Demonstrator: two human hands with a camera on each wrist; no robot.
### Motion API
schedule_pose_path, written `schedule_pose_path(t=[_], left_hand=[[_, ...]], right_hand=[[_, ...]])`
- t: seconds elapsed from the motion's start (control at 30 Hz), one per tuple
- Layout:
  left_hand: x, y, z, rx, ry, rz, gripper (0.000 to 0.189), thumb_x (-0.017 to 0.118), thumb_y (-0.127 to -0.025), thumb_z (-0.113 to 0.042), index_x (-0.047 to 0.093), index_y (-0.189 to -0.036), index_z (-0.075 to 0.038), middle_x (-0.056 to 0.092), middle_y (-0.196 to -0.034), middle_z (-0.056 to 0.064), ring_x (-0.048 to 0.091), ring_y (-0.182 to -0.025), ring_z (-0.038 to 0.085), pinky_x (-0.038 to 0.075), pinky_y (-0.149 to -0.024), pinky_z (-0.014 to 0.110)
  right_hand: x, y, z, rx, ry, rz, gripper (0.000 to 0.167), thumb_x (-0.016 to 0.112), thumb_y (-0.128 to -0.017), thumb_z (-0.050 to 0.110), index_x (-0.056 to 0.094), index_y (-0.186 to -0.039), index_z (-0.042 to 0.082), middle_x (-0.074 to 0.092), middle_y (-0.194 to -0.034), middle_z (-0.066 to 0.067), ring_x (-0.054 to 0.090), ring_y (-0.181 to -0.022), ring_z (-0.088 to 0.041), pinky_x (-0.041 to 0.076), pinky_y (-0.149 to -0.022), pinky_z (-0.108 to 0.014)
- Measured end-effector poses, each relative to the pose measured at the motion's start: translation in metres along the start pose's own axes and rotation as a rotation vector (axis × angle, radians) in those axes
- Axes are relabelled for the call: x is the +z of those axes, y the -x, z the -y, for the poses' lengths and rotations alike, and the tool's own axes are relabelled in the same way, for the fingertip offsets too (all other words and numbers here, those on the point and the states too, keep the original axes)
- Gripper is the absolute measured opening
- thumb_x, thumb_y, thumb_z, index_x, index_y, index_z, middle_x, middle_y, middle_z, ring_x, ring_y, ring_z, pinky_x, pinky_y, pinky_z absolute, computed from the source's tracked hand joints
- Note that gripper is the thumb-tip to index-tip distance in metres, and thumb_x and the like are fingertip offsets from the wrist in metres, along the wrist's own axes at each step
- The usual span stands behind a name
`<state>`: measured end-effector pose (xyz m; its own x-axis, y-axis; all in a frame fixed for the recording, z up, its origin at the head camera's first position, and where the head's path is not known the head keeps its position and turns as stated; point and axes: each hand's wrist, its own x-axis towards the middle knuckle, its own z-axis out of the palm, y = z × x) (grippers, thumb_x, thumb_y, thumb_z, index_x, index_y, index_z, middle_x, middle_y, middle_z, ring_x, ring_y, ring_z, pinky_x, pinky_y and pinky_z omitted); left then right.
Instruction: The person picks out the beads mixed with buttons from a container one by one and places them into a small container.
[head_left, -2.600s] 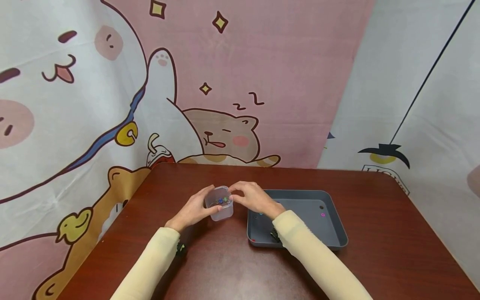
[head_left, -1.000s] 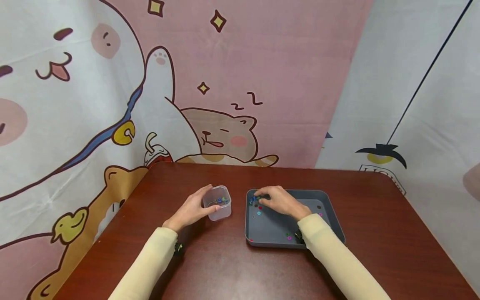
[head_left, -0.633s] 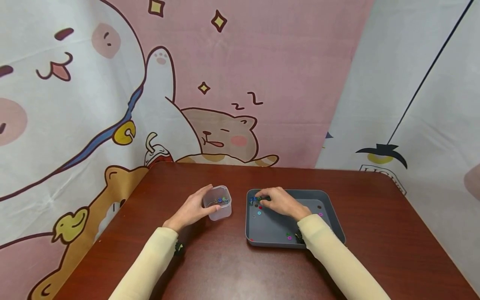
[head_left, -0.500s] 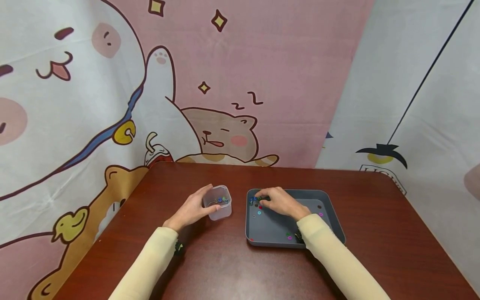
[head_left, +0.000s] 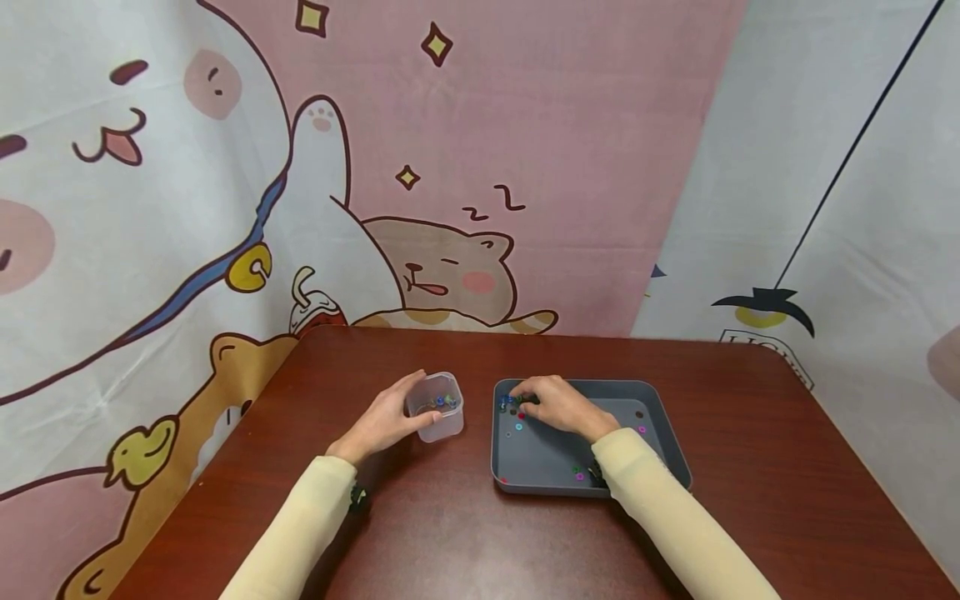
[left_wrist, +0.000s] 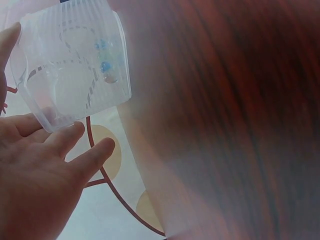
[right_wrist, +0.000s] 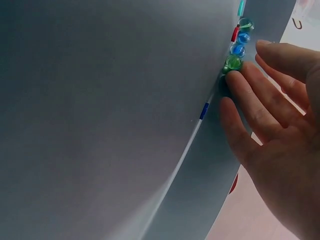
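My left hand [head_left: 380, 422] holds a small clear plastic box [head_left: 441, 427], thumb on the near side and fingers round the far side. A few glass marbles [left_wrist: 105, 66], some of them blue, lie inside the box. My right hand [head_left: 562, 407] reaches into a grey tray [head_left: 540, 482] at its far left corner. Several blue and green marbles [right_wrist: 238, 50] line up there along the tray's wall. In the right wrist view, the loosely bent fingertips are right at a green marble [right_wrist: 233, 62], with the thumb apart from the fingers.
Small coloured rings are scattered in the tray, among them a light blue ring [head_left: 518, 427] and a magenta ring [head_left: 642, 430]. Both containers are on a dark red-brown table [head_left: 420, 533]. Behind it hangs a printed cartoon cloth [head_left: 585, 167].
My right hand has moved from over the plastic box to the tray's far left corner, and has hardly moved in the last second. My left hand keeps the box in nearly the same place.
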<state>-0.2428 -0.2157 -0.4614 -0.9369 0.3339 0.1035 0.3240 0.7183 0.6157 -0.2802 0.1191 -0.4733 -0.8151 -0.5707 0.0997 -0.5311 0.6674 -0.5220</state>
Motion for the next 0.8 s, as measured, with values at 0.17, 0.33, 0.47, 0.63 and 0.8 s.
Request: schedule_pose_path(t=[0.17,0.33,0.47,0.63,0.8], left_hand=[[-0.0002,0.0008,-0.0006,0.002,0.000,-0.003,0.092,0.079,-0.089,-0.048,0.039,-0.158,-0.003,0.040,-0.162,0.017,0.048,-0.141,0.036,0.040,-0.113,0.055],[-0.0004,0.0009,-0.0003,-0.007,0.004,0.004,0.092,0.080,-0.089,-0.048,0.038,-0.159,-0.004,0.039,-0.163,0.016,0.047,-0.141,0.035,0.039,-0.114,0.054],[-0.0003,0.0011,-0.0004,-0.007,0.005,0.002,0.091,0.079,-0.090,-0.048,0.038,-0.159,-0.004,0.040,-0.162,0.016,0.048,-0.140,0.035,0.040,-0.113,0.054],[-0.0003,0.0011,-0.0010,-0.002,0.002,-0.003,0.092,0.079,-0.089,-0.049,0.038,-0.158,-0.003,0.040,-0.162,0.017,0.048,-0.140,0.036,0.041,-0.113,0.055],[0.0005,0.0006,0.0004,0.010,-0.004,-0.007,0.092,0.079,-0.090,-0.049,0.039,-0.158,-0.002,0.040,-0.162,0.018,0.049,-0.140,0.036,0.041,-0.113,0.055]], right_hand=[[-0.0004,0.0000,-0.0004,-0.013,0.019,0.002,0.029,0.073,-0.095,0.005,0.074,-0.124,0.005,0.073,-0.120,-0.008,0.068,-0.109,-0.025,0.056,-0.093,-0.044],[0.0000,0.0003,-0.0012,0.000,0.031,0.029,0.030,0.074,-0.095,0.006,0.074,-0.125,0.007,0.073,-0.121,-0.007,0.068,-0.111,-0.024,0.055,-0.094,-0.043],[0.0000,0.0011,-0.0016,-0.015,0.030,0.039,0.029,0.073,-0.095,0.005,0.074,-0.125,0.005,0.073,-0.121,-0.008,0.068,-0.112,-0.024,0.055,-0.094,-0.044],[-0.0006,0.0021,-0.0011,-0.032,0.034,0.036,0.027,0.072,-0.095,0.004,0.075,-0.122,0.005,0.073,-0.121,-0.008,0.068,-0.112,-0.024,0.055,-0.094,-0.044],[-0.0004,0.0030,-0.0007,-0.023,0.038,0.037,0.027,0.073,-0.095,0.004,0.076,-0.122,0.005,0.072,-0.122,-0.008,0.067,-0.112,-0.023,0.055,-0.094,-0.043]])
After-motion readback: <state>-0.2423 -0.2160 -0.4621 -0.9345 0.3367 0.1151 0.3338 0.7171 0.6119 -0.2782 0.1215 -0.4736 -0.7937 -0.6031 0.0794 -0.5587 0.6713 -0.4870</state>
